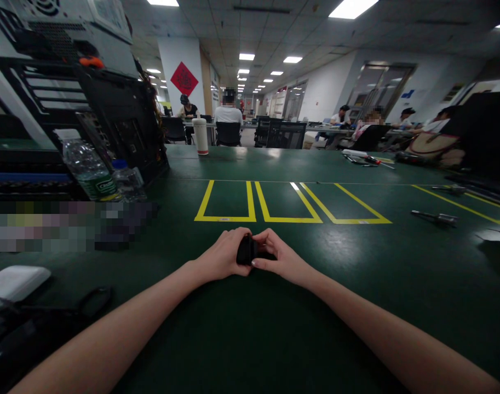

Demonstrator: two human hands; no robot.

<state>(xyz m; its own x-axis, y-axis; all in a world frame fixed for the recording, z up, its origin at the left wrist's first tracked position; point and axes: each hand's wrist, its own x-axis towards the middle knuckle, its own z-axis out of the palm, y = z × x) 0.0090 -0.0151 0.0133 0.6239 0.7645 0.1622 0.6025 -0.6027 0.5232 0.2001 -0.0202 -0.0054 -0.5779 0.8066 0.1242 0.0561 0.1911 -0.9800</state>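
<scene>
Between my two hands is a small black object (245,251) with a rounded outline; its kind I cannot make out. My left hand (223,254) wraps round its left side, thumb below and fingers over the top. From the right, my right hand (280,257) pinches its edge with thumb and fingertips. Both hands are low over the dark green table (250,339), in front of the yellow tape outlines (288,220). The fingers cover part of the object.
On the left stand an open computer case (122,120), a clear water bottle (87,169) and a smaller bottle (126,180). A white cup (201,137) is at the far edge. Screwdriver-like tools (434,218) lie right. Several people sit beyond. Black straps (48,323) lie near left.
</scene>
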